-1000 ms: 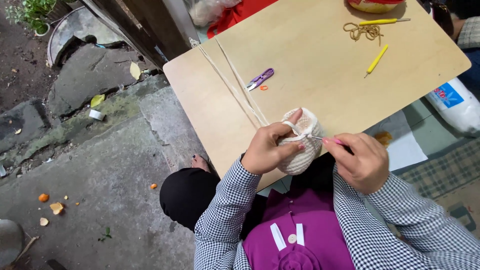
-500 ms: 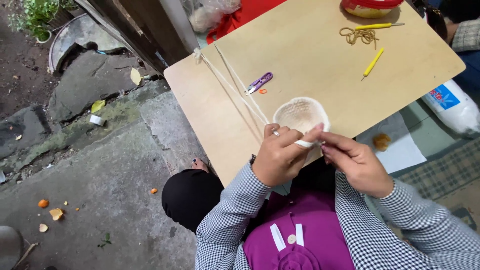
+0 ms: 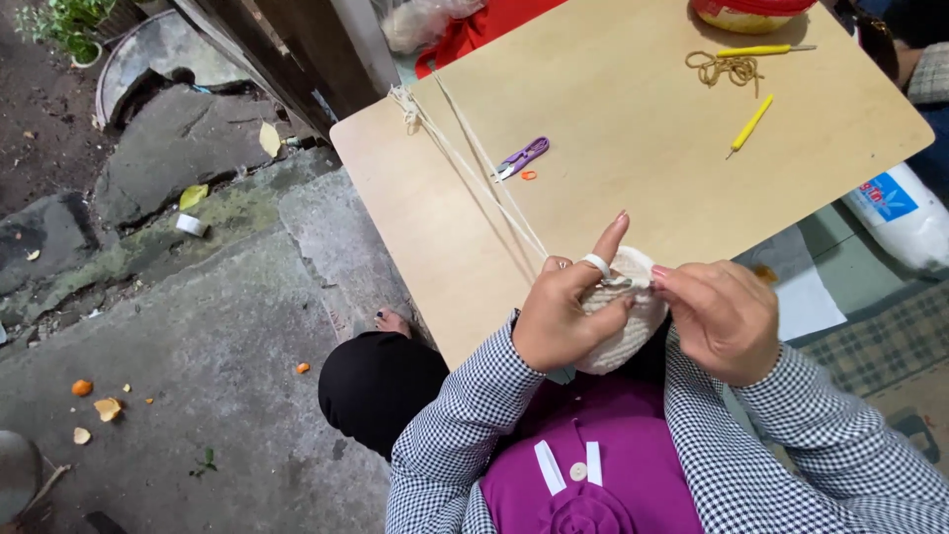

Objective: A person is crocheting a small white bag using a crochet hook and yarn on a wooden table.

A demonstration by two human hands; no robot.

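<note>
My left hand [image 3: 565, 314] grips a cream crocheted bowl-shaped piece [image 3: 625, 331] at the near edge of the wooden table [image 3: 613, 129]. Its index finger points up with cream cord wrapped round it. My right hand [image 3: 722, 318] pinches a crochet hook, mostly hidden, against the rim of the piece. Two strands of cream cord [image 3: 465, 158] run from the piece across the table to its far left corner.
Purple thread snips [image 3: 522, 157] and a small orange ring lie mid-table. A yellow hook [image 3: 749, 126], a tan cord tangle [image 3: 726, 68] and a second yellow tool [image 3: 763, 49] lie at the far right. Cracked concrete ground with peel scraps is at the left.
The crocheted piece was turned with its opening up, then brought back down to the table edge. My left index finger has lifted with the cord round it.
</note>
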